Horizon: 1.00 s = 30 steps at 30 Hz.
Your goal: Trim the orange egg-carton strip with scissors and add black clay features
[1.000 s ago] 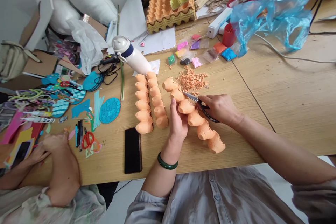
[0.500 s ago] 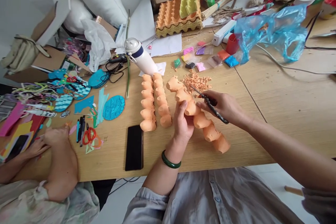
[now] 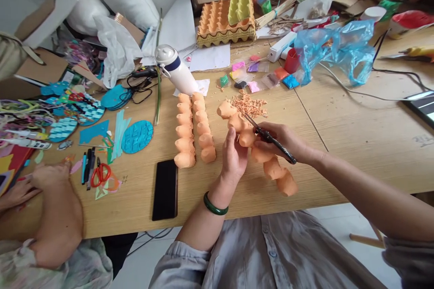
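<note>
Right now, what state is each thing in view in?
left hand: gripping egg carton strip
right hand: holding scissors
scissors: tips at the strip
orange shavings: piled on the table
two carton strips: lying side by side
water bottle: on its side
phone: lying flat, dark
red scissors: lying on the table

A salmon-orange egg-carton strip (image 3: 274, 168) and matching shavings (image 3: 249, 105) lie on a pale, wood-grained surface (image 3: 359, 153). Nearby are black-handled scissors (image 3: 283, 151), a glossy dark green bangle (image 3: 215, 204), a teal oval (image 3: 137, 137) with a woven pattern, and a translucent blue plastic bag (image 3: 334, 49).
</note>
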Tool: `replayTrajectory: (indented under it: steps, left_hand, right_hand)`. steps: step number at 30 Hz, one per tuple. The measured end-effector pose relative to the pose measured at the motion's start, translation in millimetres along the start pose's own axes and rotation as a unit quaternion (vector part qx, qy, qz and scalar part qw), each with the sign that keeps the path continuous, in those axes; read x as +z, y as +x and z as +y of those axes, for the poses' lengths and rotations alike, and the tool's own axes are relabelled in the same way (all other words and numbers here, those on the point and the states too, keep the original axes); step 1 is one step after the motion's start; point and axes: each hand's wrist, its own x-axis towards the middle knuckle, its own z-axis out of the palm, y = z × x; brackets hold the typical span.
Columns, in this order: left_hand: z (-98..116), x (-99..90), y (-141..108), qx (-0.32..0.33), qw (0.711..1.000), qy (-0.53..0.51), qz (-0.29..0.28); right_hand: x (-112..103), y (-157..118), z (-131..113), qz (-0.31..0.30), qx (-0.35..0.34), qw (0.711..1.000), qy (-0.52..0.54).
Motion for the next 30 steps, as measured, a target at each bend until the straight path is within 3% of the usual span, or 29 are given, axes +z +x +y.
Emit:
replayTrajectory:
  steps: [5, 8, 10, 12, 15, 20, 30]
  left_hand:
    - [8.6, -3.5, 6.3, -0.058, 0.997, -0.038, 0.039]
    - [9.0, -5.3, 8.6, -0.054, 0.997, -0.045, 0.026]
    - [8.1, -6.5, 9.0, -0.049, 0.998, -0.041, 0.024]
    - [7.3, -7.5, 8.8, -0.041, 0.998, -0.036, 0.029]
    - [6.3, -7.6, 7.3, -0.030, 0.998, -0.044, 0.027]
    - [5.3, -0.6, 0.9, -0.024, 0.999, -0.044, 0.021]
    - [9.8, 12.7, -10.7, -0.028, 0.998, -0.032, 0.037]
  right_hand:
    - [-22.0, 0.9, -3.2, -0.100, -0.026, 0.994, -0.024]
    - [-32.8, 2.6, -3.0, -0.138, -0.030, 0.988, -0.055]
    - [-36.5, 2.3, -2.6, -0.099, -0.023, 0.991, -0.083]
    - [-36.8, 0.0, -3.6, -0.013, -0.018, 0.985, -0.173]
    - [-30.8, -7.8, -11.3, 0.089, -0.010, 0.933, -0.348]
    - [-16.8, -22.5, -36.2, 0.056, 0.000, 0.881, -0.470]
    - [-4.9, -31.8, -59.7, -0.003, -0.014, 0.861, -0.508]
